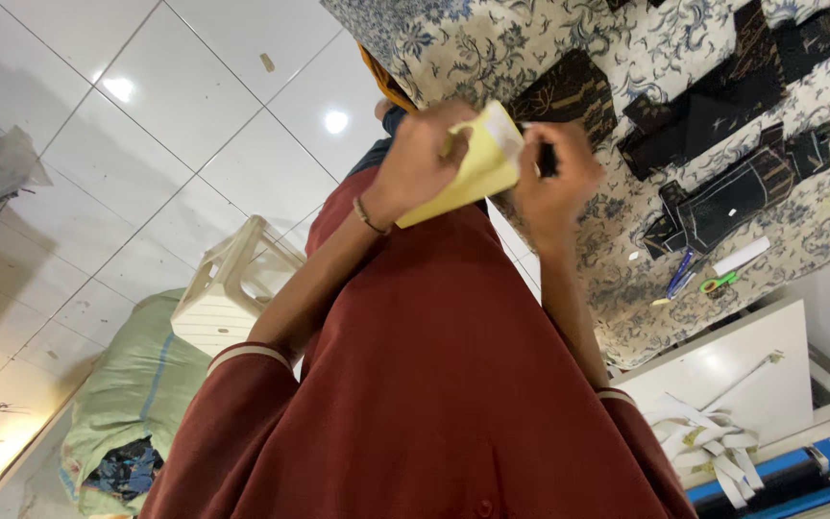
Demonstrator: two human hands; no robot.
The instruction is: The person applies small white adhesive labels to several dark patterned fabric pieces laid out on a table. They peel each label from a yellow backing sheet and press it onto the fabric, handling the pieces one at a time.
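**Both hands meet on a yellow pad above the patterned cloth**

Nearest my lens is the dark red shirt (434, 384), filling the lower middle of the view, its pale-edged sleeves ending at the upper arms. From it both bare forearms reach away from me and converge near the top centre.

I see the left hand (425, 154) curled around a yellow pad (473, 168), fingers wrapped over its near edge and thumb side pressed to its face, so the pad sits clamped in that fist and juts out toward the other hand. A thin bracelet (369, 216) rings the left wrist. The right hand (554, 178) is closed on a small dark object (547, 159), which I take for a pen or marker though I cannot be sure; its tip end meets the pad's far edge, where a white strip shows. The two hands are just beside each other with the pad bridging them.

Beyond the hands lies a blue-and-white floral cloth (626, 58) with dark patterned fabric pieces (713, 106) laid on it. Near its edge I make out green-handled scissors (720, 284) and blue pens (679, 274). A white plastic stool (232, 288) stands on the white tiled floor (146, 96), beside a pale green sack (132, 394). White strips (708, 452) are heaped on a white surface (742, 370) at lower right.
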